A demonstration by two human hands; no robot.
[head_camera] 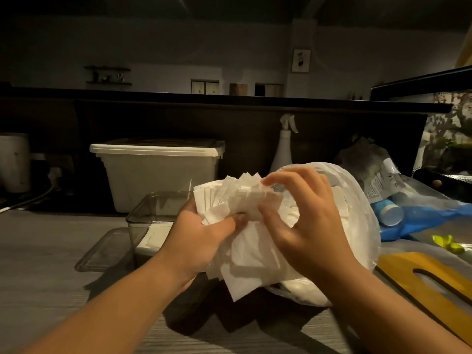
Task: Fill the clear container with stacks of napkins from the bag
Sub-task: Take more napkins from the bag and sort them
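Note:
A loose stack of white napkins (245,241) is held above the counter in front of me, its corners fanned out at the top. My left hand (204,233) grips the stack from the left and below. My right hand (304,221) pinches the napkins from the right, at the mouth of the clear plastic bag (357,226), which holds more napkins. The clear container (150,215) stands just left of my left hand, with some white napkins lying at its bottom.
The container's clear lid (102,251) lies flat at its left. Behind stand a white lidded bin (158,172) and a spray bottle (283,146). To the right lie a blue bag (421,221), a blue-capped bottle (390,213) and a yellow cutting board (429,277).

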